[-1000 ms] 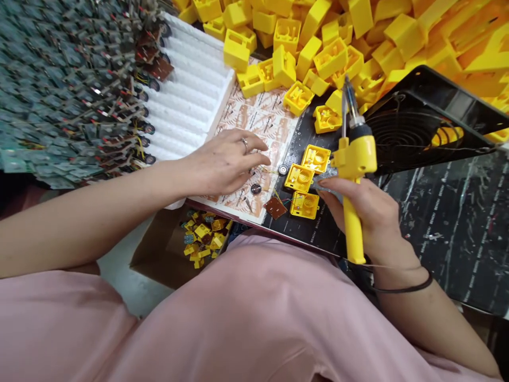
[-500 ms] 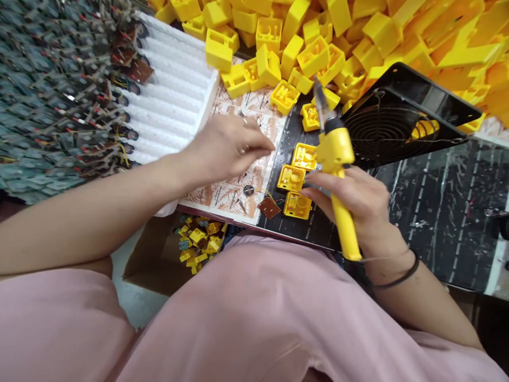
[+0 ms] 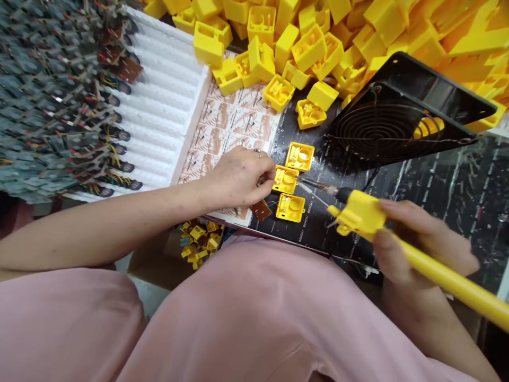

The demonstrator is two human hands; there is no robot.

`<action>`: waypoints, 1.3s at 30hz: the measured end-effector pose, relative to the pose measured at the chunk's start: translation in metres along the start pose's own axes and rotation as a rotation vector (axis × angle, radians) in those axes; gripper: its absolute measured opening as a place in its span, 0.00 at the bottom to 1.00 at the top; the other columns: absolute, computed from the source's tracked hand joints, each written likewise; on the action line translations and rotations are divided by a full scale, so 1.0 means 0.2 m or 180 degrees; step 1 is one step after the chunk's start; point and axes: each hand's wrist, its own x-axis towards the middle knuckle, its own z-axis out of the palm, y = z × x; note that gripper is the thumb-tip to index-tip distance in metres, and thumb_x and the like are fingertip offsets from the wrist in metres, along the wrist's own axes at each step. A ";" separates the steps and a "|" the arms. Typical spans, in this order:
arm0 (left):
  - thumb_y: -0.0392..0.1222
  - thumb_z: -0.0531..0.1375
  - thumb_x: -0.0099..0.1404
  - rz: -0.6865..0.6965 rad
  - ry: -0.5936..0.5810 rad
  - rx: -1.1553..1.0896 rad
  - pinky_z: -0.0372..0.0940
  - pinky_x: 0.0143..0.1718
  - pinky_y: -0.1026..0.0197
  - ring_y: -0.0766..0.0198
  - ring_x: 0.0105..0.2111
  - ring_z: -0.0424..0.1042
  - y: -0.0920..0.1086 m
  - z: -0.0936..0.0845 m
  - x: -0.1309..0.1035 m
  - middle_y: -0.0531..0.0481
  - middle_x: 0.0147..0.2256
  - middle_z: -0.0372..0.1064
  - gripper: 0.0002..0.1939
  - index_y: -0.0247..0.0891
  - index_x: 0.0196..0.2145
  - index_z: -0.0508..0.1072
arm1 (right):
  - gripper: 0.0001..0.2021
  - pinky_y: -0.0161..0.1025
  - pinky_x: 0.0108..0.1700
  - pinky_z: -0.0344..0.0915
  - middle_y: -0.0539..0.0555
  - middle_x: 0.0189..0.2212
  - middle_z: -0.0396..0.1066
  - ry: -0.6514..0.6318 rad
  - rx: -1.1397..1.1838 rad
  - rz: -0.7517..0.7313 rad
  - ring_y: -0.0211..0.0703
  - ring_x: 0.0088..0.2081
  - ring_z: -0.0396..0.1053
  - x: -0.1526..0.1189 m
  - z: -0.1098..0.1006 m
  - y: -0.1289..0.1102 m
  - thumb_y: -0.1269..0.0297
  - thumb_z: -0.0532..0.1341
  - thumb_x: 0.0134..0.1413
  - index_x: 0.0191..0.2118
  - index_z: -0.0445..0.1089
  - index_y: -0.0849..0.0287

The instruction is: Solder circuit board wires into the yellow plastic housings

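Observation:
My right hand (image 3: 421, 249) is wrapped round a yellow soldering iron (image 3: 361, 212), whose metal tip points left at the middle yellow housing (image 3: 287, 180). At that housing's left edge, my left hand (image 3: 246, 175) has its fingertips pinched together; whatever they hold, if anything, is hidden. Another open housing (image 3: 300, 156) lies just behind the middle one. The nearest housing (image 3: 291, 208) has thin wires running to a brown circuit board (image 3: 261, 210), which lies below my left fingers.
Yellow housings (image 3: 278, 93) are heaped at the back. A black fan (image 3: 405, 111) stands at right. White ridged foam (image 3: 159, 95) and many wired boards (image 3: 47, 95) lie left. Below the table edge is a box of yellow parts (image 3: 199, 241).
My left hand has moved right and nearer to me, up to the middle housing. My right hand has moved right, and the iron has swung from pointing away to pointing left.

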 end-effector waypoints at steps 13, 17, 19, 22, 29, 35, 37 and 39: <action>0.40 0.56 0.62 -0.0131 -0.0402 0.0397 0.65 0.39 0.54 0.51 0.37 0.78 0.06 -0.03 0.06 0.47 0.31 0.76 0.11 0.38 0.34 0.79 | 0.14 0.35 0.35 0.75 0.52 0.33 0.77 -0.0571 -0.0049 -0.0920 0.38 0.33 0.75 0.13 0.03 -0.06 0.77 0.73 0.54 0.42 0.71 0.61; 0.40 0.57 0.61 -0.0089 -0.0316 0.0449 0.64 0.38 0.55 0.52 0.36 0.78 0.06 -0.03 0.07 0.48 0.29 0.76 0.10 0.38 0.33 0.78 | 0.12 0.38 0.36 0.76 0.56 0.32 0.77 -0.0776 -0.0157 -0.0979 0.41 0.32 0.75 0.16 0.02 -0.09 0.81 0.72 0.52 0.40 0.72 0.64; 0.40 0.57 0.61 -0.0057 -0.0263 0.0436 0.64 0.37 0.55 0.53 0.35 0.78 0.06 -0.02 0.06 0.48 0.29 0.75 0.09 0.38 0.33 0.78 | 0.13 0.38 0.35 0.76 0.56 0.33 0.77 -0.0734 -0.0127 -0.1008 0.40 0.33 0.75 0.17 0.00 -0.09 0.82 0.72 0.52 0.40 0.72 0.65; 0.40 0.57 0.61 0.0003 -0.0241 0.0394 0.64 0.37 0.55 0.53 0.36 0.78 0.05 -0.02 0.06 0.48 0.30 0.76 0.09 0.38 0.32 0.78 | 0.13 0.36 0.34 0.76 0.54 0.34 0.77 -0.0617 -0.0046 -0.1081 0.38 0.34 0.74 0.18 0.00 -0.08 0.80 0.73 0.53 0.42 0.73 0.64; 0.40 0.57 0.61 -0.0047 -0.0194 0.0404 0.64 0.37 0.55 0.54 0.34 0.77 0.05 -0.01 0.06 0.48 0.29 0.76 0.09 0.38 0.32 0.77 | 0.09 0.36 0.33 0.77 0.51 0.32 0.77 -0.0741 -0.0159 -0.1011 0.39 0.31 0.75 0.17 -0.01 -0.09 0.74 0.72 0.58 0.41 0.72 0.58; 0.41 0.57 0.61 -0.0027 -0.0190 0.0393 0.63 0.36 0.56 0.54 0.33 0.76 0.05 -0.01 0.07 0.48 0.28 0.75 0.10 0.38 0.32 0.78 | 0.05 0.37 0.37 0.77 0.53 0.33 0.76 -0.0933 -0.0272 -0.0423 0.38 0.34 0.76 0.11 -0.06 -0.09 0.76 0.66 0.63 0.38 0.72 0.59; 0.41 0.56 0.61 -0.0041 -0.0178 0.0409 0.64 0.36 0.56 0.54 0.33 0.77 0.05 -0.01 0.07 0.48 0.28 0.75 0.10 0.38 0.32 0.78 | 0.09 0.36 0.36 0.76 0.53 0.34 0.77 -0.0797 -0.0141 -0.0602 0.38 0.34 0.75 0.12 -0.04 -0.09 0.77 0.70 0.58 0.40 0.72 0.60; 0.41 0.56 0.61 -0.0081 -0.0193 0.0424 0.64 0.36 0.56 0.54 0.34 0.77 0.05 -0.01 0.07 0.47 0.29 0.76 0.10 0.38 0.33 0.78 | 0.11 0.35 0.34 0.76 0.54 0.33 0.78 -0.0610 -0.0065 -0.0865 0.37 0.32 0.74 0.14 0.00 -0.09 0.75 0.74 0.56 0.41 0.72 0.62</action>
